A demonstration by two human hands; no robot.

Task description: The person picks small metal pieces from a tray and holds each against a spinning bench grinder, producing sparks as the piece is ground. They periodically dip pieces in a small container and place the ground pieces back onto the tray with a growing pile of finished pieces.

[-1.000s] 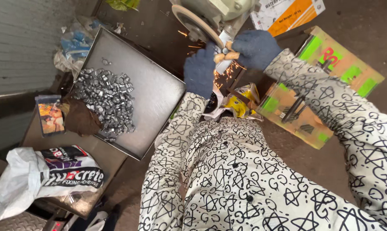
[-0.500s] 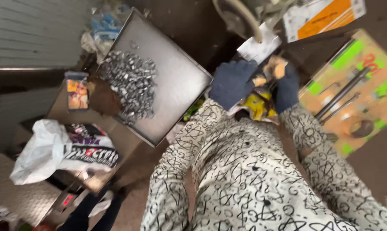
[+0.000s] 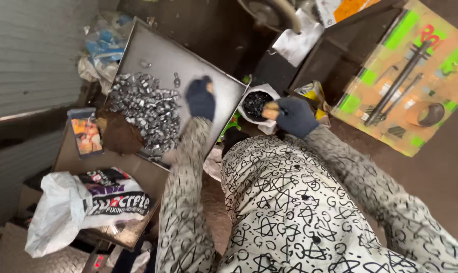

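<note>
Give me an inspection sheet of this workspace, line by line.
Surface: a square metal tray lies tilted on a brown board; bare floor to the right.
Job's things: a heap of small shiny metal pieces on the tray; a white container of dark pieces beside it.
Clutter: a white printed bag, a small picture packet, crumpled plastic.
Grippers: left hand, dark-gloved, hovers over the tray; right hand, gloved, pinches a small orange-tan thing by the container.
Cables: nothing seen.
Surroundings: corrugated wall at left, a colourful cardboard sheet with long tools and a tape roll.
</note>
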